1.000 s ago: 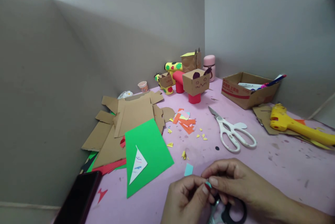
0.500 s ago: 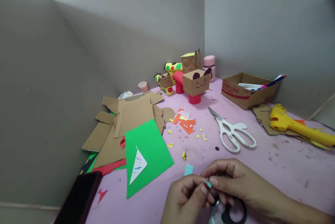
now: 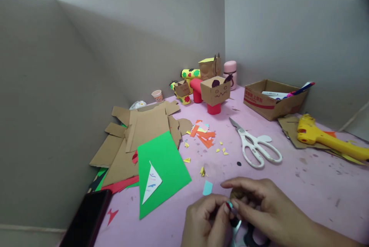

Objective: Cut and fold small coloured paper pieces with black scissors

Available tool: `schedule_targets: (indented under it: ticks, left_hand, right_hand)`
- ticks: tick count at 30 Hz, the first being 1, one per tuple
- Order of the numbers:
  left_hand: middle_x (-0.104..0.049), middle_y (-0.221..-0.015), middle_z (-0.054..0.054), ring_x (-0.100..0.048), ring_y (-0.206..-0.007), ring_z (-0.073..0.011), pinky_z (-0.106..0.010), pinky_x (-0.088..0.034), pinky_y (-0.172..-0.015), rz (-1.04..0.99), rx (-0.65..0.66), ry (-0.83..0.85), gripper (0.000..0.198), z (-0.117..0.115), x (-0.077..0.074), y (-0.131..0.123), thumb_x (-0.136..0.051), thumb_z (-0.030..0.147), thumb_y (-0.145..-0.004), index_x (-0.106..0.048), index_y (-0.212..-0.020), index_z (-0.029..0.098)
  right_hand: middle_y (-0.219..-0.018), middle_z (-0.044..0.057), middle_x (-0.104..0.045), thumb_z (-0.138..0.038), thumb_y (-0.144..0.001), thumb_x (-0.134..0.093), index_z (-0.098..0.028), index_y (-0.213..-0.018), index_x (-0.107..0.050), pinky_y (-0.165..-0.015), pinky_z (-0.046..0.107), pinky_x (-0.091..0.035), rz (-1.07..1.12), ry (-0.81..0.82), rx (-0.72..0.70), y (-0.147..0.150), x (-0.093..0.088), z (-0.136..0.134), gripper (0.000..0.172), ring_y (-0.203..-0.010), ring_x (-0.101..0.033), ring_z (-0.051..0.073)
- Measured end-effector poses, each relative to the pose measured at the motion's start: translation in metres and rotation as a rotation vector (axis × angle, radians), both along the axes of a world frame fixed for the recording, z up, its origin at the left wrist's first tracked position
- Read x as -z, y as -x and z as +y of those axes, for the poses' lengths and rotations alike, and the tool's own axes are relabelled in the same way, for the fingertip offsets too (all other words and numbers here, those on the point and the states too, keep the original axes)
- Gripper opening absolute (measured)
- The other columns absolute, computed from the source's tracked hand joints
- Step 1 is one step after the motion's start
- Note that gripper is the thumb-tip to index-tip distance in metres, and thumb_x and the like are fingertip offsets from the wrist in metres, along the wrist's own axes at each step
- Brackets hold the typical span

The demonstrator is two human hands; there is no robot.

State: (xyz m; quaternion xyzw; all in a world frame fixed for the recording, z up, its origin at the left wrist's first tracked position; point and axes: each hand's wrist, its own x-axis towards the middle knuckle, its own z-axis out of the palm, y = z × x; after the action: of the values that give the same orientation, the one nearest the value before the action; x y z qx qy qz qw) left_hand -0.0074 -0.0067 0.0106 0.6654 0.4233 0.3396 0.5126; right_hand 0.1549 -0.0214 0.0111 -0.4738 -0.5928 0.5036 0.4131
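Observation:
My left hand [image 3: 206, 222] and my right hand [image 3: 259, 208] meet at the near edge of the pink table [image 3: 302, 177]. Together their fingertips pinch a tiny red and teal paper piece [image 3: 229, 204]. Both hands are closed around it. Black-handled scissors [image 3: 248, 235] lie under my right hand, mostly hidden. A small light-blue paper scrap [image 3: 207, 187] rests just beyond my left hand.
White scissors [image 3: 255, 145] lie ahead. A green sheet [image 3: 161, 170] with a white triangle and cardboard pieces [image 3: 138, 131] lie left, a dark phone [image 3: 86, 220] near left. Cardboard animal figures [image 3: 215, 91] stand at the back. A cardboard box [image 3: 272, 99] and yellow glue gun [image 3: 325, 139] are right.
Both hands have shifted slightly toward the near edge, still pinching the small piece. Nothing else moved.

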Motion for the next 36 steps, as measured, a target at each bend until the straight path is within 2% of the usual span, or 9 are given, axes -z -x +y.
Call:
schedule_targets:
  ticks: [4,10,15,20,22,25,28,32,36]
  left_hand:
    - [-0.072,-0.071,-0.007,-0.061,-0.063,-0.0188,-0.025,-0.044,-0.066,0.152,-0.043,-0.197,0.023,-0.003,0.001,0.0,-0.052,0.02,-0.084,-0.075,-0.082,0.018]
    - [-0.074,-0.076,-0.01,-0.065,-0.07,-0.022,-0.027,-0.045,-0.069,0.198,-0.065,-0.309,0.021,-0.005,0.004,0.0,-0.054,0.017,-0.083,-0.075,-0.086,0.019]
    - [-0.074,-0.079,-0.009,-0.064,-0.07,-0.0214,-0.027,-0.046,-0.068,0.073,-0.078,-0.101,0.02,-0.005,0.006,-0.001,-0.056,0.027,-0.083,-0.074,-0.085,0.02]
    - [-0.067,-0.063,-0.005,-0.056,-0.059,-0.016,-0.023,-0.041,-0.056,-0.136,-0.119,0.201,0.036,-0.003,0.013,-0.003,-0.062,0.049,-0.076,-0.07,-0.073,0.014]
    - [-0.066,-0.06,-0.004,-0.054,-0.057,-0.0148,-0.023,-0.039,-0.056,-0.192,-0.124,0.266,0.04,-0.002,0.014,-0.005,-0.065,0.053,-0.072,-0.068,-0.068,0.013]
    - [-0.065,-0.058,-0.004,-0.054,-0.057,-0.0148,-0.024,-0.04,-0.057,-0.244,-0.126,0.312,0.039,-0.001,0.012,-0.006,-0.07,0.052,-0.067,-0.065,-0.064,0.013]
    - [-0.065,-0.058,-0.004,-0.055,-0.057,-0.0147,-0.024,-0.04,-0.058,-0.231,-0.119,0.303,0.035,0.0,0.006,-0.006,-0.07,0.047,-0.069,-0.066,-0.064,0.013]
    - [-0.064,-0.06,-0.002,-0.053,-0.058,-0.0133,-0.022,-0.038,-0.056,-0.221,-0.108,0.308,0.028,0.0,-0.001,-0.005,-0.069,0.041,-0.072,-0.069,-0.067,0.013]
    - [-0.062,-0.059,-0.002,-0.049,-0.056,-0.0118,-0.022,-0.035,-0.054,-0.235,-0.092,0.346,0.033,0.001,-0.002,-0.005,-0.07,0.046,-0.07,-0.07,-0.069,0.012]
  right_hand:
    - [-0.068,0.006,-0.069,-0.019,-0.08,-0.049,-0.012,-0.112,-0.062,-0.051,0.029,-0.05,-0.172,-0.114,0.004,0.0,0.001,-0.002,0.034,-0.056,-0.063,0.019]
    - [-0.069,0.002,-0.067,-0.015,-0.081,-0.048,-0.016,-0.121,-0.052,-0.054,0.028,-0.053,-0.114,-0.116,0.038,0.003,0.004,-0.004,0.041,-0.059,-0.064,0.018]
    - [-0.067,-0.001,-0.064,-0.012,-0.082,-0.047,-0.022,-0.123,-0.043,-0.056,0.026,-0.054,-0.154,-0.26,0.082,0.004,0.011,-0.008,0.042,-0.058,-0.064,0.017]
    - [-0.077,-0.001,-0.074,-0.005,-0.082,-0.051,-0.032,-0.131,-0.034,-0.06,0.025,-0.056,-0.42,-0.64,0.19,-0.001,0.018,-0.009,0.058,-0.059,-0.07,0.017]
    - [-0.087,0.001,-0.077,-0.003,-0.082,-0.053,-0.034,-0.137,-0.03,-0.065,0.027,-0.057,-0.475,-0.746,0.162,-0.003,0.02,-0.01,0.067,-0.067,-0.073,0.02]
    - [-0.094,0.003,-0.078,-0.004,-0.083,-0.052,-0.033,-0.142,-0.027,-0.07,0.029,-0.058,-0.469,-0.793,0.087,-0.004,0.022,-0.012,0.071,-0.077,-0.074,0.023]
    - [-0.092,0.003,-0.077,-0.004,-0.083,-0.051,-0.035,-0.14,-0.032,-0.069,0.03,-0.057,-0.414,-0.712,0.105,-0.001,0.019,-0.014,0.067,-0.075,-0.074,0.023]
    - [-0.071,-0.002,-0.069,-0.007,-0.08,-0.051,-0.028,-0.132,-0.039,-0.057,0.025,-0.054,-0.182,-0.359,0.111,0.003,0.011,-0.01,0.057,-0.059,-0.066,0.016]
    - [-0.066,-0.004,-0.06,-0.014,-0.077,-0.053,-0.02,-0.127,-0.038,-0.057,0.027,-0.048,0.065,-0.051,0.091,0.005,0.001,-0.002,0.053,-0.058,-0.061,0.016]
